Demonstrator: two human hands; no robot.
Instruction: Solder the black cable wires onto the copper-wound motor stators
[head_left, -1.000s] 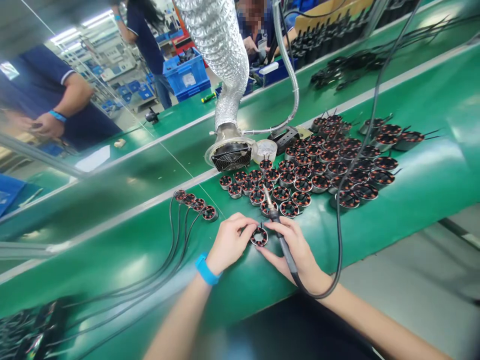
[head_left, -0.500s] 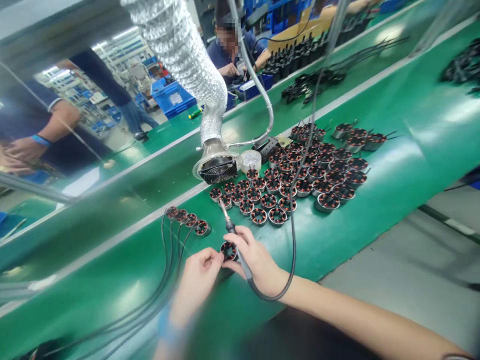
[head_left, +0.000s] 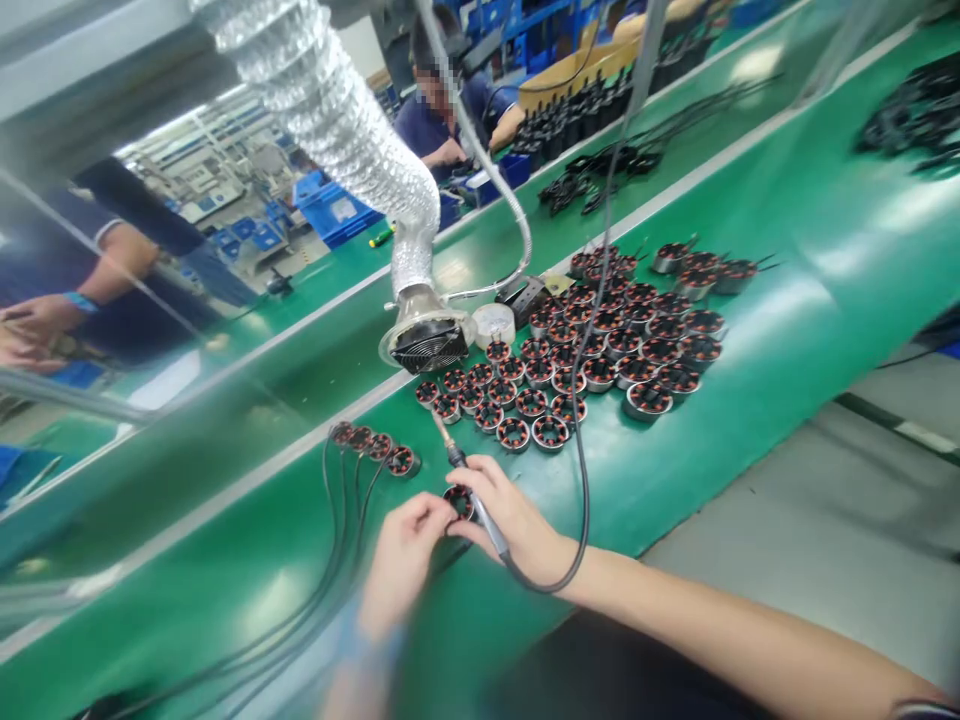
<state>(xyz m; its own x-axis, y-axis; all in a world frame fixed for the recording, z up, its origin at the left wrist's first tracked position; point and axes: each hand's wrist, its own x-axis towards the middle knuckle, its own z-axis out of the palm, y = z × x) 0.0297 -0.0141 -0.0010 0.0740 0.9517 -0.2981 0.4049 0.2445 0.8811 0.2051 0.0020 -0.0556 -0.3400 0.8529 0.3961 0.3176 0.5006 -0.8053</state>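
Wound motor stator [head_left: 459, 503] pinched over the green table [head_left: 720, 430]
We pinch it with our left hand [head_left: 405, 570]; our right hand [head_left: 517, 515] grips a soldering iron [head_left: 478, 517] beside it.

A blurred, bright blue band [head_left: 365, 645] circled the left wrist, just behind the left hand [head_left: 405, 570]. The right forearm [head_left: 712, 630] was bare, ending at a narrow dark strip [head_left: 919, 710], too cut off to identify.

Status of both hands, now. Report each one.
Left hand: closed, holding a copper-wound motor stator in its fingers.
Right hand: closed, holding a soldering iron by its handle.
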